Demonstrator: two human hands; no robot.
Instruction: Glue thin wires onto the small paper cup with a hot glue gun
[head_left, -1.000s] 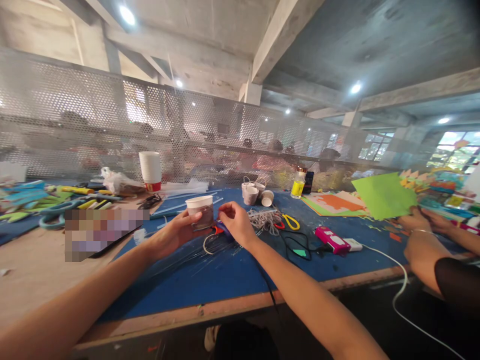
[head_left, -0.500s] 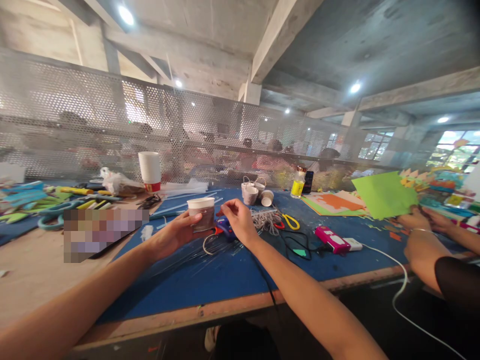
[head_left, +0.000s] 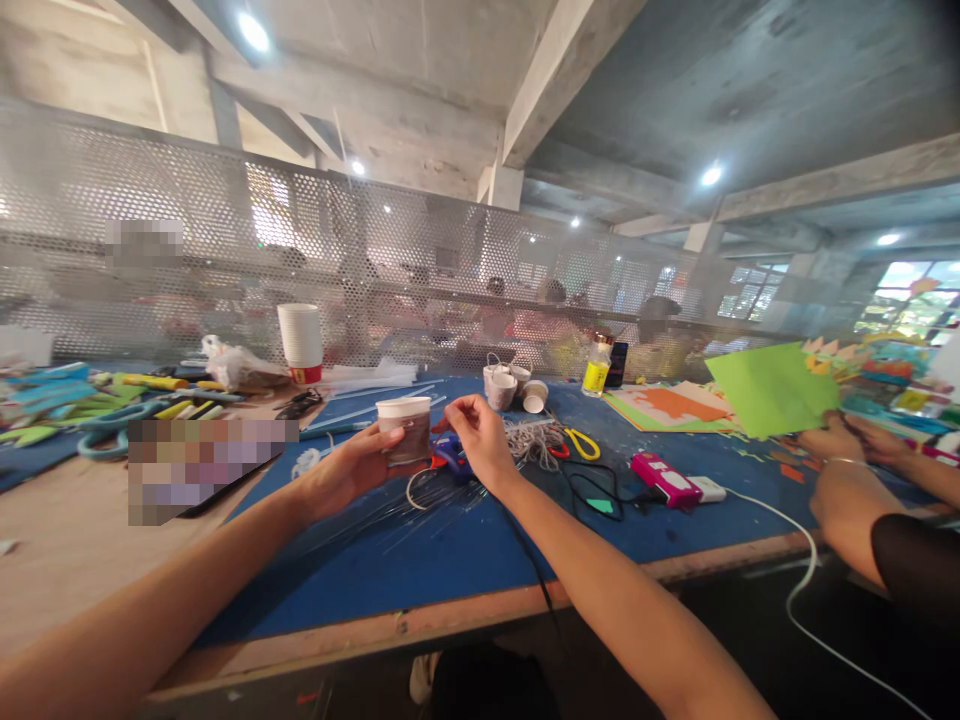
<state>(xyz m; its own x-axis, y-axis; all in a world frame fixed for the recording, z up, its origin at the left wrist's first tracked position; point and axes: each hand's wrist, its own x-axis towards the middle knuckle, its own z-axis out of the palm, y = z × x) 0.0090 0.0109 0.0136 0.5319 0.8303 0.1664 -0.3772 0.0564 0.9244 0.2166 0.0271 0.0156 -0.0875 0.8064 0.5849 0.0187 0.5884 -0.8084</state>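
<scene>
In my left hand (head_left: 360, 460) is a paper cup (head_left: 409, 432), upright, with a white rim and grey-brown cord wrapped round its side. My right hand (head_left: 476, 440) is just right of the cup, its thumb and fingertips pinched together; whatever they hold is too small to make out. Below the cup a pale cord end (head_left: 412, 492) curves down. A blue tool with orange parts (head_left: 448, 455) lies behind, between my hands. To the right of my right hand sits a heap of grey cord (head_left: 531, 443).
Small wrapped cups (head_left: 501, 388), a yellow bottle (head_left: 597, 368), yellow-handled scissors (head_left: 583, 444) and a pink box (head_left: 664, 480) lie right. A cup stack (head_left: 300, 340) and a phone (head_left: 210, 465) are left. Another person's hands (head_left: 840, 440) hold green paper (head_left: 776, 390).
Both hands and the cup are almost where they were, with the cup a touch lower. My right fingertips have shifted very slightly.
</scene>
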